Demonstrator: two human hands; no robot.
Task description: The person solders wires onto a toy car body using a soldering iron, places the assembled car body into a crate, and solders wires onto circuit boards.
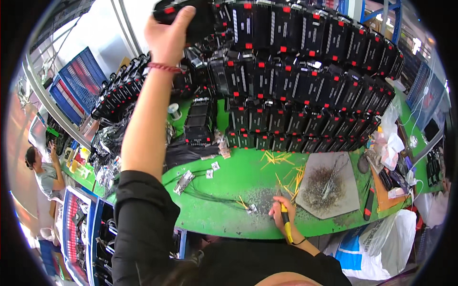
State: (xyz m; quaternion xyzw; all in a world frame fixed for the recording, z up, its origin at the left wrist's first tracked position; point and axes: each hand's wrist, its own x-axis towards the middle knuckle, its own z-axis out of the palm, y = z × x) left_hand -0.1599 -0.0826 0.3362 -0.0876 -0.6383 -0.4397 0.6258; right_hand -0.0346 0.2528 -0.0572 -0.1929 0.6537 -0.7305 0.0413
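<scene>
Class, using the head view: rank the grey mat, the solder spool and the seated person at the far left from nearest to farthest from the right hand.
1. Grey mat: just to the right of the right hand, on the green table.
2. Solder spool: up and to the left, beside the black units.
3. Seated person: at the far left edge, beyond the table.

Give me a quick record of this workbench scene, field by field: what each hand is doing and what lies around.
Left hand: raised, gripping a black box at the top of the stack
Right hand: low on the green table, holding a yellow-handled tool
Stack: black boxes with red tabs, piled in rows
Nearby: grey mat, yellow wire scraps
</scene>
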